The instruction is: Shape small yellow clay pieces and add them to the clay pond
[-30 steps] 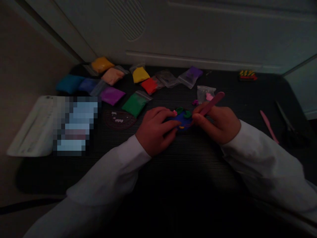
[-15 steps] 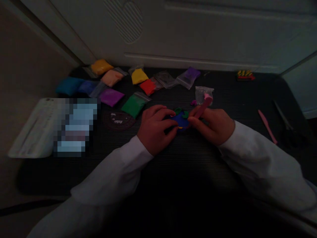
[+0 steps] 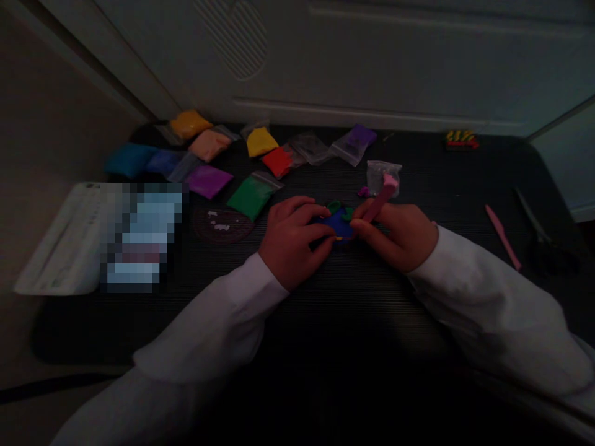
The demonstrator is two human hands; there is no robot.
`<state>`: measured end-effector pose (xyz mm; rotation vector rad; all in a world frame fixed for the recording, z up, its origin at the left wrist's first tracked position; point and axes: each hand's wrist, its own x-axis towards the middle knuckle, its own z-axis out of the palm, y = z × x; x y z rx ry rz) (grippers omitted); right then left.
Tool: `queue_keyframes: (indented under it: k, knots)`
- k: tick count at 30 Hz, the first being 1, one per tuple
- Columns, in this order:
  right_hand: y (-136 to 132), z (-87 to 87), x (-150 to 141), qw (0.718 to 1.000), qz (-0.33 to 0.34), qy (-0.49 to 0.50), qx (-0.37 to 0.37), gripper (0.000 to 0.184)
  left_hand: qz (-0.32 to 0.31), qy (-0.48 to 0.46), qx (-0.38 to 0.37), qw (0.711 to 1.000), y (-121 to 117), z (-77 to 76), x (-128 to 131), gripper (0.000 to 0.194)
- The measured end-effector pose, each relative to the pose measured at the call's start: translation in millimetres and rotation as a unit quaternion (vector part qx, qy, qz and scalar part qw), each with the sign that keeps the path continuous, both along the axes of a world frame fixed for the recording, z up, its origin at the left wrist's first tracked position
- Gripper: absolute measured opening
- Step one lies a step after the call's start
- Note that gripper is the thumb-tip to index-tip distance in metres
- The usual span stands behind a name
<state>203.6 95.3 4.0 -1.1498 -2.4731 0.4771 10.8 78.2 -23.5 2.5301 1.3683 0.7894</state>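
A round blue clay piece (image 3: 341, 225) lies on the dark table, with green clay bits (image 3: 333, 206) along its far side and a touch of yellow at its near edge. From the left, my left hand (image 3: 292, 241) grips its rim, thumb and fingers curled around it. My right hand (image 3: 398, 232) pinches a pink clay-modelling tool (image 3: 382, 197) like a pen. The tool's working tip is hidden by the fingers at the right edge of the blue clay. Just beyond the right hand are a small magenta lump (image 3: 363, 192) and a clear bag (image 3: 377, 173) with pink clay.
Bags of coloured clay, including a green bag (image 3: 253, 195), run along the back left. A translucent disc (image 3: 223, 226) with white bits lies left of my hands. Farther left are a white packet (image 3: 65, 241) and a blurred screen. A pink knife (image 3: 502, 238) and scissors (image 3: 539, 232) lie right.
The pink tool's upper end has swung left and tips more away from me. Both hands stay at the blue clay; the view has shifted slightly.
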Motion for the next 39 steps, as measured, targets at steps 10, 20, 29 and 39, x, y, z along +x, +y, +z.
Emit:
queue_keyframes:
  k: [10,20,29,39]
  knots:
    - [0.0,-0.5,-0.7,1.0,-0.002,0.0,0.008,0.027,-0.001,0.003,-0.003,1.0,0.9,-0.2,0.4,0.014]
    - [-0.7,-0.6,0.0,1.0,0.006,0.006,0.011,0.026,-0.005,0.002,-0.001,1.0,0.7,-0.2,-0.4,0.014]
    - [1.0,1.6,0.7,0.999,0.02,0.031,0.026,0.021,-0.006,0.0,0.002,1.0,1.0,-1.6,-0.2,0.014]
    - [-0.6,1.0,-1.9,0.999,0.017,0.022,0.021,0.021,-0.007,-0.001,0.0,1.0,0.7,-1.3,-0.2,0.014]
